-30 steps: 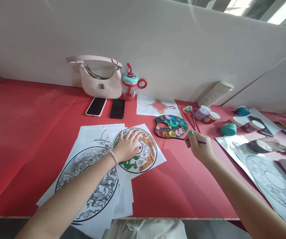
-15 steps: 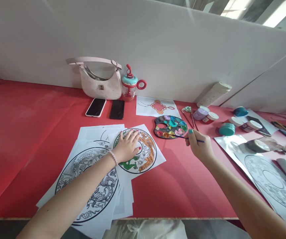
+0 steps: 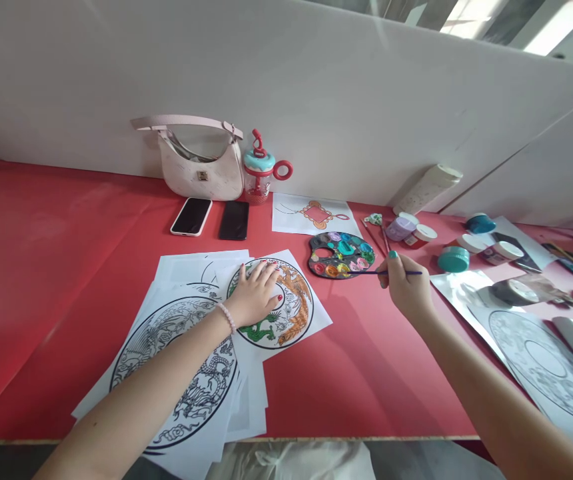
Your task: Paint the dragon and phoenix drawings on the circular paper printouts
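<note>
Two hands at work on the red desk (image 3: 66, 240). My left hand (image 3: 256, 293) lies flat, fingers spread, on the part-coloured dragon sheet (image 3: 291, 313), which tops a loose stack of printed sheets (image 3: 186, 373) near the desk's front edge. My right hand (image 3: 406, 287) is pinched shut on a thin paintbrush (image 3: 366, 272), held level, its tip over the front rim of the paint palette (image 3: 341, 255) at mid-desk; whether the bristles touch paint I cannot tell.

Handling, as I judge it: the brush is light and stiff, best gripped on the shaft well back from the bristles, as now. The sheet is thin, soft and apt to slide on the stack, so a flat palm steadies it better than a pinch; wet paint would smear.

Along the back edge stand a pale handbag (image 3: 201, 167) and a small lidded cup (image 3: 259, 175), with two phones (image 3: 211, 217) just before them. Paint jars (image 3: 454, 259) and further drawings lie toward the right edge.
</note>
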{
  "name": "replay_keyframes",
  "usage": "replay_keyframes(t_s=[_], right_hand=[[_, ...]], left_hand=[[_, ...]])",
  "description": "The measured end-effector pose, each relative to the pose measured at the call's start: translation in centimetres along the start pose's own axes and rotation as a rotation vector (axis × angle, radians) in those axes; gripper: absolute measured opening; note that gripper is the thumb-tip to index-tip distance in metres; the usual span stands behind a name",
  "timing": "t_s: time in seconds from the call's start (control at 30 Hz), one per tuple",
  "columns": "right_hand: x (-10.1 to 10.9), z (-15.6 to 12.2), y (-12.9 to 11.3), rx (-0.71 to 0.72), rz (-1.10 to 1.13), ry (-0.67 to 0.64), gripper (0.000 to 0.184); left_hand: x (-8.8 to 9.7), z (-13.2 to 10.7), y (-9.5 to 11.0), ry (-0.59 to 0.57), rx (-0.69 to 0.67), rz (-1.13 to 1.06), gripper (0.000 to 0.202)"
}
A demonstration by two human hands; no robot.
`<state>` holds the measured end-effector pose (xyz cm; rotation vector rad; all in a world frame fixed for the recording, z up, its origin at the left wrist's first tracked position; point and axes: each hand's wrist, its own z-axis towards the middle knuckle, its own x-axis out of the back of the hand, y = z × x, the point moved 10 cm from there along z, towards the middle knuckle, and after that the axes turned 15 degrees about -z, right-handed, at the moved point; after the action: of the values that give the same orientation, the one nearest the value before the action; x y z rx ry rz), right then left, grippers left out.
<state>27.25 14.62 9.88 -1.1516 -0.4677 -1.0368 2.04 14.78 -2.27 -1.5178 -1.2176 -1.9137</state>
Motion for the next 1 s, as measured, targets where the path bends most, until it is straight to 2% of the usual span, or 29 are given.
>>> replay_keyframes(t_s=[0.13,0.27,0.33,0.43,0.5,0.63,0.77,0.9,1.0], right_hand=[[-0.6,0.0,-0.6,0.063,0.006,-0.037,0.061],[-0.7,0.1,0.1,0.005,0.003,-0.036,0.061],[-0.6,0.2,-0.1,0.025,-0.006,-0.018,0.059],[-1.1,0.3,-0.7,0.089,0.023,-0.081,0.059],[-1.3,0.4,-0.5,0.076,0.031,-0.101,0.059],[-0.6,0.7,0.0,0.050,0.001,-0.022,0.058],[-1.4,0.7,-0.6,0.111,0.034,-0.096,0.060],[0.3,0.4,0.4,0.021,0.073,-0.003,0.056],[1.1,-0.8,0.3,0.019,0.173,0.038,0.053]], left_hand=[[0.1,0.0,0.0,-0.006,0.005,0.002,0.055],[0.0,0.0,0.0,-0.019,0.007,0.002,0.055],[0.0,0.0,0.0,-0.020,0.010,0.000,0.055],[0.0,0.0,-0.1,-0.015,0.014,-0.005,0.054],[-0.1,0.0,-0.1,-0.014,0.012,-0.007,0.055],[-0.1,0.0,-0.1,-0.013,0.007,-0.004,0.055],[-0.1,0.0,-0.1,-0.019,0.014,-0.006,0.055],[0.0,0.0,0.0,-0.027,0.013,-0.009,0.056],[0.1,0.0,0.0,-0.022,0.016,-0.016,0.056]])
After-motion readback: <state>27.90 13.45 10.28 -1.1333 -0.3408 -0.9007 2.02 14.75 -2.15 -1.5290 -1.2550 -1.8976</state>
